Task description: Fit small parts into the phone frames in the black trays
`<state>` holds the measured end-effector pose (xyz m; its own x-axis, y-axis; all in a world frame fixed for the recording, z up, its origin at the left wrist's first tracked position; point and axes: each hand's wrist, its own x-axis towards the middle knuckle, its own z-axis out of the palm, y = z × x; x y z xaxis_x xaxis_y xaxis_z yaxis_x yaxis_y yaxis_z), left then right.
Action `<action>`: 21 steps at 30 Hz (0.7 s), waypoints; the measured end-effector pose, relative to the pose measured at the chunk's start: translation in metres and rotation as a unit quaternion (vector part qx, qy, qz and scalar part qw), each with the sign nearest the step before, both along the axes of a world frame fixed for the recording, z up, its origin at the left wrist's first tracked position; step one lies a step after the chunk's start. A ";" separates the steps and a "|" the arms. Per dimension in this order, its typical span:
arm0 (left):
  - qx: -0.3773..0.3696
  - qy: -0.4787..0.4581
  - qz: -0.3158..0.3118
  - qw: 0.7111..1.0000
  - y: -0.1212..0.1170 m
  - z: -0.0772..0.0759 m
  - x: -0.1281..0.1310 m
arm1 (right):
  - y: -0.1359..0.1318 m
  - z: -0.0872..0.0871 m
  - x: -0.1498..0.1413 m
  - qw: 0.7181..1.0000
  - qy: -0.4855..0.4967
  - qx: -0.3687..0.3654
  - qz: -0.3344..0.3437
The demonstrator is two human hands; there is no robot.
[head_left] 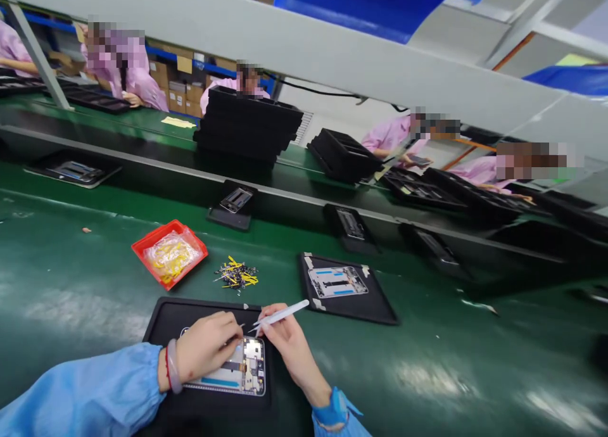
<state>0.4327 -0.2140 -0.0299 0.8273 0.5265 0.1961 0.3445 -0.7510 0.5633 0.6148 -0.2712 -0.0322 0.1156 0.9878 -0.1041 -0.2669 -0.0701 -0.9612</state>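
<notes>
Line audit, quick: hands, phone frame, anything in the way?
Left hand on phone frame in black tray, hiding part of it. Right hand holding white tweezers above frame.

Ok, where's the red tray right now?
In the head view, the red tray sits on the green bench, left of a loose pile of yellow-tagged parts.

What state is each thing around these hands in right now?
Left hand: resting on the phone frame, fingers curled.
Right hand: pinching white tweezers, tips near the frame.
Phone frame: flat in a black tray, partly under the left hand.
Second phone frame: flat in its own black tray, untouched.
Red tray: holding a clear bag of yellow parts.
Small yellow-and-black parts: loose heap on the green bench.
</notes>
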 end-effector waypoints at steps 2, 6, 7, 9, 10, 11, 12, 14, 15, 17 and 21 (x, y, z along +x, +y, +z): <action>-0.016 -0.026 0.013 0.999 0.001 -0.004 0.000 | -0.005 -0.003 0.001 0.999 -0.034 0.013 -0.011; -0.049 -0.041 0.037 0.997 0.000 -0.004 0.001 | -0.013 -0.005 0.000 0.995 -0.101 0.023 -0.010; -0.057 -0.038 0.043 0.997 0.000 -0.003 0.002 | -0.014 -0.005 0.000 0.994 -0.108 0.028 -0.004; -0.072 -0.031 0.051 0.996 -0.001 0.000 0.003 | -0.016 -0.006 -0.002 0.992 -0.118 0.042 0.002; -0.077 -0.029 0.054 0.995 -0.001 0.001 0.004 | -0.016 -0.006 -0.003 0.991 -0.122 0.049 0.000; -0.081 -0.028 0.056 0.995 -0.001 0.002 0.004 | -0.016 -0.007 -0.003 0.991 -0.124 0.054 -0.003; -0.083 -0.028 0.058 0.994 -0.001 0.003 0.004 | -0.016 -0.008 -0.004 0.990 -0.126 0.058 -0.007; -0.086 -0.031 0.062 0.994 -0.001 0.004 0.005 | -0.016 -0.008 -0.004 0.990 -0.126 0.061 -0.009; -0.087 -0.032 0.063 0.994 -0.001 0.005 0.005 | -0.016 -0.008 -0.004 0.990 -0.126 0.062 -0.009; -0.090 -0.034 0.064 0.993 -0.001 0.006 0.005 | -0.016 -0.008 -0.004 0.989 -0.130 0.066 -0.004; -0.090 -0.038 0.064 0.993 -0.001 0.006 0.005 | -0.016 -0.007 -0.005 0.987 -0.145 0.074 0.002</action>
<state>0.4380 -0.2145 -0.0236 0.7373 0.6589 0.1493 0.3822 -0.5891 0.7120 0.6097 -0.2872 -0.0394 0.1147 0.9904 0.0775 0.0206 0.0757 -0.9969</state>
